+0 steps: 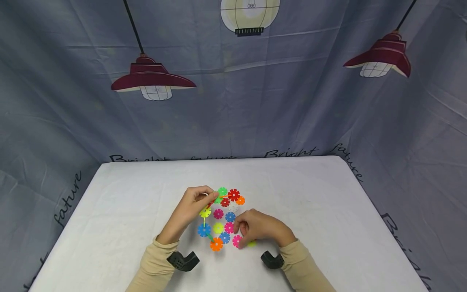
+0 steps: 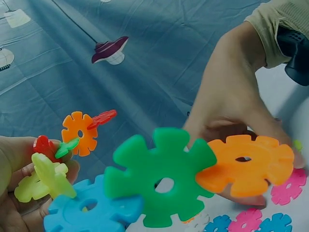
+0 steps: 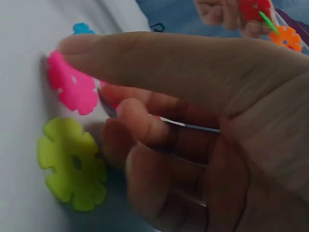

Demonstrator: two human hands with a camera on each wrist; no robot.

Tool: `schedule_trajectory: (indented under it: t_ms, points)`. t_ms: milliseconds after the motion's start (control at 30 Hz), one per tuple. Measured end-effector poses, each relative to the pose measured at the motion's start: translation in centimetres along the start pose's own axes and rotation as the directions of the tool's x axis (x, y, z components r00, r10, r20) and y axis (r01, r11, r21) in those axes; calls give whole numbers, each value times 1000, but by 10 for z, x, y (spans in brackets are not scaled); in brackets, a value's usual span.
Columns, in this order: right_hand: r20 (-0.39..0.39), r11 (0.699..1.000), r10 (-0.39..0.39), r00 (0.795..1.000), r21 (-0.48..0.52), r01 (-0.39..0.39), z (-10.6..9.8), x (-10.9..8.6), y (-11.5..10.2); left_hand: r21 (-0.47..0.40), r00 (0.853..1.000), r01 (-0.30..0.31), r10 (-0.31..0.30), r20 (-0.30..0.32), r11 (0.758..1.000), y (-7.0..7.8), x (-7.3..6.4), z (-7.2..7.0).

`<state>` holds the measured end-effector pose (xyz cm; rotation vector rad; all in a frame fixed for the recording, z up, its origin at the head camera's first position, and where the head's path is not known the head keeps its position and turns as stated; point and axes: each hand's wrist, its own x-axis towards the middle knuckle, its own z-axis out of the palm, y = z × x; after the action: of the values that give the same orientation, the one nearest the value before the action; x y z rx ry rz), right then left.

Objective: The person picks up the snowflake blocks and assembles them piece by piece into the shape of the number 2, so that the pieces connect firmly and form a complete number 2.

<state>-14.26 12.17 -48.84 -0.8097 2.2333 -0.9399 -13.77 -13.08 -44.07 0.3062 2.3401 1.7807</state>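
Observation:
My left hand pinches a chain of notched plastic flower discs slotted into one another. From the fingers, its lower arm hangs through a yellow disc and a blue disc. A green disc follows, with an orange disc at the end. Another orange disc and a red disc are joined beyond the fingertips. My right hand is low over the loose discs, thumb extended and fingers loosely bent. Its thumb tip overlaps a pink disc, with a yellow-green disc beside the fingers.
Several loose discs lie between the hands, among them a magenta disc, a yellow disc and a blue disc. They lie on a white-covered table. A grey curtain printed with lamps hangs behind it.

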Motion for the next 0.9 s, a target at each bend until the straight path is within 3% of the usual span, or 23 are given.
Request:
schedule_trajectory:
  t_ms: [367,467,567,633,700,800,900]
  points:
    - [5,995,11,1000,-103,-10,4,1,-6,-21,1000,6,-5,15,1000,-1,0,0]
    - [-46,993,-1,999,-115,-4,1,1,-5,-18,1000,6,-6,13,1000,-1,-1,0]
    - [-153,995,-24,988,-104,8,-6,-1,-2,-12,1000,8,-8,6,1000,0,-1,0]
    - [-256,997,-44,966,-66,28,-11,-3,-1,-10,1000,10,-10,3,1000,-1,-1,0]
    - [-376,998,-64,924,-6,66,-17,-6,-1,-15,1000,10,-10,2,1000,-1,-1,-1]
    - [-546,983,-104,831,68,168,-24,-10,-2,-27,1000,13,-13,9,1000,-1,0,-1]
    - [-647,963,-139,749,87,254,-28,-12,-5,-37,1000,17,-17,12,999,-2,0,-1]
